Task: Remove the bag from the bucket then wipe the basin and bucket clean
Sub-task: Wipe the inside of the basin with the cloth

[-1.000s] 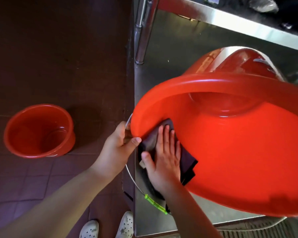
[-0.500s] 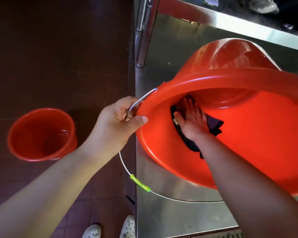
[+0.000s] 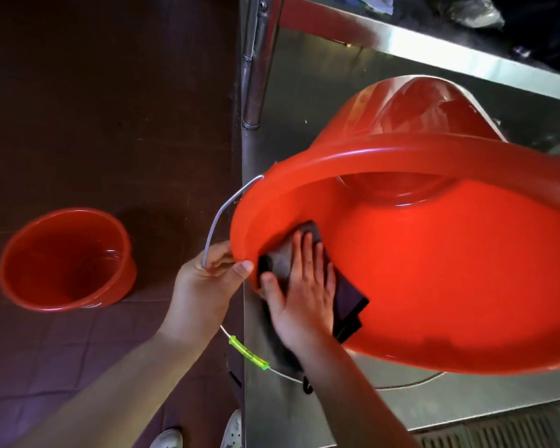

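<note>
Right hand grip: the right hand [image 3: 304, 295] lies flat with straight fingers, pressing a dark folded cloth [image 3: 348, 297] against the inner wall of the large red plastic bucket [image 3: 434, 270]; nothing is curled round the cloth.
Left hand grip: the left hand [image 3: 207, 282] pinches the bucket's near rim, thumb on the lip, fingers beside the thin wire bail handle [image 3: 219, 218].
Bucket: tilted on its side on the stainless steel counter [image 3: 304, 76], mouth toward the person.
Wiping well: I'd keep the palm flat and sweep along the wall's curve while the left hand steadies the rim.
Edges: the rim overhangs the counter's left edge, so pushing leftward risks a slide.
Open room: the small red plastic basin [image 3: 65, 258] stands on the dark tiled floor [image 3: 94, 92], well apart.
Bag: not visible.
</note>
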A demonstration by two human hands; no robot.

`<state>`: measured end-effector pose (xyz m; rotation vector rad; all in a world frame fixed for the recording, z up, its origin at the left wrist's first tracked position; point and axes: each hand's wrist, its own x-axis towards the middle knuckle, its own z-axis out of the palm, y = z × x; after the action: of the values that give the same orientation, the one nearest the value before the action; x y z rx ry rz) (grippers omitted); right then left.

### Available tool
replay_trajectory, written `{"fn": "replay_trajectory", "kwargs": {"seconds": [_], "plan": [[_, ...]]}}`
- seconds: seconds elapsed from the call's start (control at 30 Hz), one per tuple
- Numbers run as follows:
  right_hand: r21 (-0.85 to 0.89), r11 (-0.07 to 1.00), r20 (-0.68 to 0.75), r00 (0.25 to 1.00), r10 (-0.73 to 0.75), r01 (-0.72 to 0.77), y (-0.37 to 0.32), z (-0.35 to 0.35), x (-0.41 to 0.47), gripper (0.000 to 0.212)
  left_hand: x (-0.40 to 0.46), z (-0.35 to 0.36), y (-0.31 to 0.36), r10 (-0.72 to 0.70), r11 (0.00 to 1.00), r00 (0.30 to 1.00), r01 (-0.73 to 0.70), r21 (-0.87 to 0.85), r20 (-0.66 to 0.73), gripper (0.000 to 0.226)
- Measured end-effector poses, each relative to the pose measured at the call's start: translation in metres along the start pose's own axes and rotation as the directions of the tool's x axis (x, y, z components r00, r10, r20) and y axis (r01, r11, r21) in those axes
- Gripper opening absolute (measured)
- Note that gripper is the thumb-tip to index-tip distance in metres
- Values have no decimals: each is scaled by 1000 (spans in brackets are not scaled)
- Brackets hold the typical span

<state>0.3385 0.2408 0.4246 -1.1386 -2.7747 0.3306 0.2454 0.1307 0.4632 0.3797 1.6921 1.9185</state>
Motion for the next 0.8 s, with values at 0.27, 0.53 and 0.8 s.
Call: {"fn": "replay_trajectory", "kwargs": {"seconds": [0.27,0.53,0.8], "plan": [[24,995,14,996,94,-94,18,-4,38,81,14,-4,41,67,993,995,-74,91,73,27],[-156,974,121,975,184,-165,87,-11,138,75,47,-3,87,158,985,980,-165,51,125,34],[-197,958,101,967,232,-209,84,-9,142,81,5,-15,15,-133,975,988,115,-190,-85,39]]}}
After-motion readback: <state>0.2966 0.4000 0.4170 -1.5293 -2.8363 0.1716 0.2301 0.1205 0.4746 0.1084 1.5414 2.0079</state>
